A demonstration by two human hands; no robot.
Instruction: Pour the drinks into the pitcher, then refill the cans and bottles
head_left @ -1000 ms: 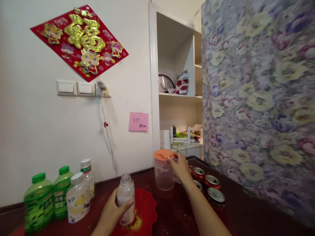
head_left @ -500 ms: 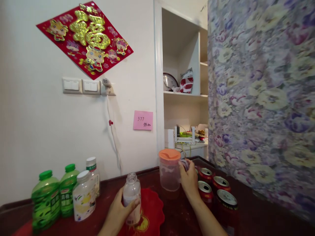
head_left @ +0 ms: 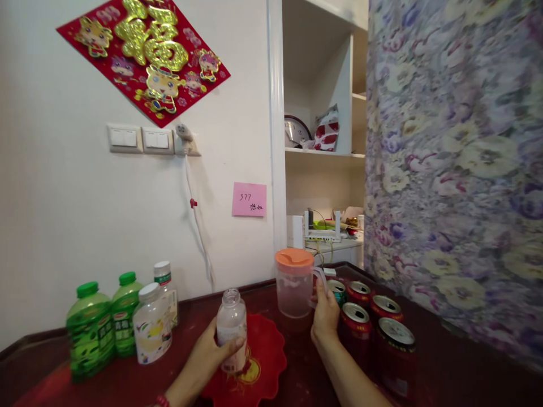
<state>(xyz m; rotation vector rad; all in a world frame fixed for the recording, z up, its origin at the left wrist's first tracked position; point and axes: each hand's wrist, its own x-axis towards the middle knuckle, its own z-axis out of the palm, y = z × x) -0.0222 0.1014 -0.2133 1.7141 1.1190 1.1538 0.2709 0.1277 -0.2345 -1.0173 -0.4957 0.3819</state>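
My left hand (head_left: 218, 346) is wrapped round a clear bottle (head_left: 232, 328) with a printed label and no cap. The bottle stands upright on or just above a red scalloped tray (head_left: 271, 362); contact cannot be made out. To the right is a clear plastic pitcher (head_left: 292, 294) with an orange lid (head_left: 294, 258), apparently resting on the table. Closed on the pitcher's handle (head_left: 321, 278) is my right hand (head_left: 326, 316), its fingers partly hidden behind the handle and palm.
Several open drink cans (head_left: 355, 322) stand right of my right forearm. At left are two green bottles (head_left: 90, 333), a white-capped jar (head_left: 153, 328) and a clear bottle (head_left: 167, 288). Behind the dark red table (head_left: 190, 322) are a wall and a shelf (head_left: 318, 151).
My right hand has settled lower along the pitcher's handle, leaving its upper bend in sight. The view has tilted down slightly. Bottle and pitcher keep their places.
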